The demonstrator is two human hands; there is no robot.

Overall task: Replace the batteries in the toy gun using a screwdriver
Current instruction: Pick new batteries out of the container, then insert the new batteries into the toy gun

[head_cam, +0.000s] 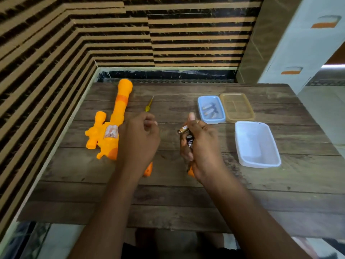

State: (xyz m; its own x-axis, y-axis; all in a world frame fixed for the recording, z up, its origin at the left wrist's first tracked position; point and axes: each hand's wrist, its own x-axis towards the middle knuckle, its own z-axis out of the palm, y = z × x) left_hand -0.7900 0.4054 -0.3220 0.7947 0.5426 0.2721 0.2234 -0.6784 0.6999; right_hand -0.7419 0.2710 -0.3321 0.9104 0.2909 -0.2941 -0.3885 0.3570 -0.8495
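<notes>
An orange toy gun (110,126) lies on the left of the wooden table (168,193), its barrel pointing away from me. A small yellow-handled screwdriver (149,104) lies just right of the barrel. My left hand (139,139) hovers over the gun's rear part with loosely curled fingers, holding nothing that I can see. My right hand (199,143) grips batteries (183,130); a gold one sticks out to the left and a dark one sits below it. Orange pieces (148,170) show beneath both wrists.
A small blue container (203,116) holding several batteries sits at the back right, with its tan lid (237,107) beside it. A larger white container (256,144) stands to the right of my right hand. Striped walls close in the left and back.
</notes>
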